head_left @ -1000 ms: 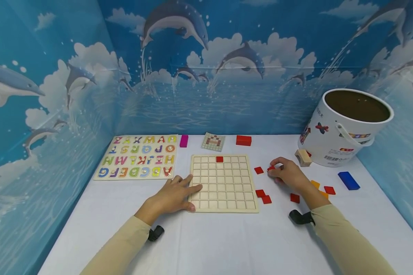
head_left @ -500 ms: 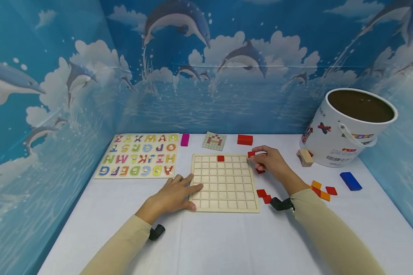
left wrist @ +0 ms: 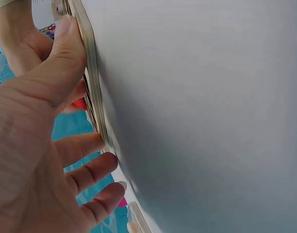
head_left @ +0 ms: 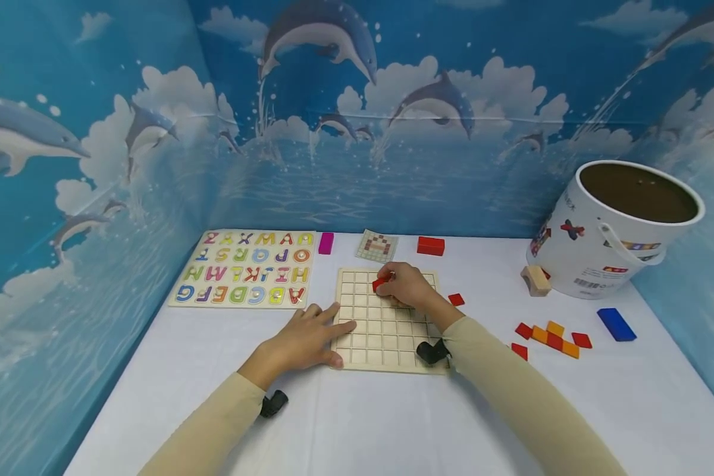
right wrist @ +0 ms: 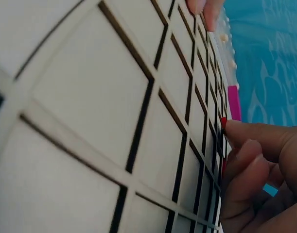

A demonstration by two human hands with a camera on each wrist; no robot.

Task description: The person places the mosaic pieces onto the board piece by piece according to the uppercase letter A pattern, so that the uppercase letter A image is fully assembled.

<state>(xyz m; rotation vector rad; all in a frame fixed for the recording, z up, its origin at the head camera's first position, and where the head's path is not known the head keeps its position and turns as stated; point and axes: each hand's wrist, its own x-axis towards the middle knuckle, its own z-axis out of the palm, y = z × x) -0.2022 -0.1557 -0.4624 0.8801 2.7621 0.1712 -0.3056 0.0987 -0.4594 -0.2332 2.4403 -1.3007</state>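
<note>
A cream wooden grid board [head_left: 375, 344] lies flat on the white table. My left hand [head_left: 305, 338] rests on its left edge, fingers spread over the rim; in the left wrist view the thumb [left wrist: 65, 58] lies along that edge. Over the upper middle of the board, my right hand [head_left: 409, 287] pinches a red square tile [head_left: 379, 284] between thumb and fingers. The right wrist view shows the right hand [right wrist: 260, 174] low at the far squares, with bits of red [right wrist: 223, 124] at the fingertips. The right hand hides the tile in the board's top row.
Behind the board lie a pattern card [head_left: 377, 246], a red block [head_left: 431, 246] and a magenta block [head_left: 326, 242]. An alphabet board [head_left: 244, 268] lies left. To the right are loose red and orange tiles [head_left: 555, 340], a wooden arch block [head_left: 536, 281], a blue block [head_left: 617, 324] and a white bucket [head_left: 595, 251].
My right hand has carried the red tile from the table right of the board leftward over the upper squares. The left hand stays on the board's edge. The head view has shifted slightly.
</note>
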